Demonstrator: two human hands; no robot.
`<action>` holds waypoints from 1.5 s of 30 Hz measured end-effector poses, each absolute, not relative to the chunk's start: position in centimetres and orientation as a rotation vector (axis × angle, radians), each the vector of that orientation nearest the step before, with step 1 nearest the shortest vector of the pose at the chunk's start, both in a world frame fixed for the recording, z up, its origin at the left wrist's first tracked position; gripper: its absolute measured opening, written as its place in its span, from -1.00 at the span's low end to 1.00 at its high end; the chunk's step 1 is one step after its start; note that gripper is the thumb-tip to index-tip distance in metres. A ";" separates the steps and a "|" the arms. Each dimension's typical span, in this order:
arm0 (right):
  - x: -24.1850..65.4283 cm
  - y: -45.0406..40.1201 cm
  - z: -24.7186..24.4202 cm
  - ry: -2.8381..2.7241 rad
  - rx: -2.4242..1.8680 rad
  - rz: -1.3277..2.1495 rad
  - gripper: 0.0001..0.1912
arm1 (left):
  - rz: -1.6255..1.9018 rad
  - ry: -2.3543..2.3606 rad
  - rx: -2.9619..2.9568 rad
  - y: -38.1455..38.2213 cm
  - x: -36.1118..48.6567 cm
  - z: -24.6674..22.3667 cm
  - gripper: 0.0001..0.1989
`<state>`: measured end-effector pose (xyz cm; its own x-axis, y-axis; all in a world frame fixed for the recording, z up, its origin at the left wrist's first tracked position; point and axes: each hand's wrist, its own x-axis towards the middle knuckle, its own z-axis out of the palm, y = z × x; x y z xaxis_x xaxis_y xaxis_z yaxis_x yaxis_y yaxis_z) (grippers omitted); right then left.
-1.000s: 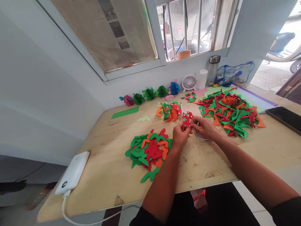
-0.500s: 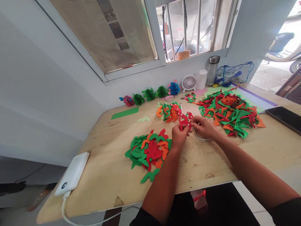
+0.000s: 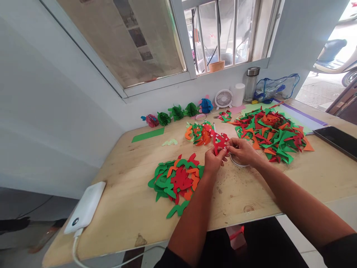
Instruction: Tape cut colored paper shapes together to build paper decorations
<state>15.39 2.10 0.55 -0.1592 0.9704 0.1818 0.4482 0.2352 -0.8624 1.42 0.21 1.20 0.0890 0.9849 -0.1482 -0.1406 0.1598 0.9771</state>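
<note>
My left hand [image 3: 214,160] pinches a red paper cut-out [image 3: 221,139] dotted with small white squares, over the middle of the table. The fingers of my right hand [image 3: 241,150] are closed at the cut-out's right edge, meeting the left fingertips. Whether a tiny square is also between them is too small to tell. Beyond and to the left is a small heap of orange, green and red cut-outs [image 3: 201,133], also with white squares. Nearer, beside my left forearm, lies a pile of plain green, red and orange cut-outs [image 3: 180,180]. A white ring [image 3: 237,162] is partly under my right hand.
Paper scraps [image 3: 275,134] are heaped at the right, near a black phone [image 3: 337,139]. Honeycomb paper figures [image 3: 177,111], a small fan [image 3: 223,98] and a glass bottle [image 3: 251,85] line the wall. A corded white power bank [image 3: 85,206] lies at the left edge.
The red cut-out has turned in my fingers and shows a broader face, its two parts closer together. My hands stay nearly in place, and the view has shifted slightly.
</note>
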 end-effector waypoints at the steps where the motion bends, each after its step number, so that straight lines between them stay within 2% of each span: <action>1: 15.4 2.1 0.6 -1.732 -1.320 0.854 -0.81 | 1.105 1.101 0.997 0.2 1.4 1.3 -0.71; 7: 15.5 2.0 0.9 -1.627 -1.321 0.862 -0.79 | 1.243 0.974 0.740 0.5 1.3 0.9 -0.51; 13: 15.2 1.9 1.3 -1.582 -1.302 0.960 -0.77 | 1.250 0.993 0.789 1.0 1.3 -0.2 -0.64; 23: 15.0 1.8 0.6 -1.567 -1.208 1.140 -0.80 | 1.257 1.017 0.860 0.7 1.4 0.1 -0.72; 34: 14.9 2.0 1.2 -1.386 -1.177 1.131 -0.65 | 1.182 1.006 0.997 0.5 1.5 0.6 -0.73; 45: 15.0 1.4 1.7 -1.423 -1.216 1.095 -0.70 | 0.960 1.033 1.212 0.2 1.7 -0.1 -0.72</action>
<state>15.05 1.42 1.66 -0.0711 0.9925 0.0997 0.1578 0.1099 -0.9813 1.70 0.19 -0.12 0.2612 0.9601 -0.0998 -0.0297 0.1113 0.9933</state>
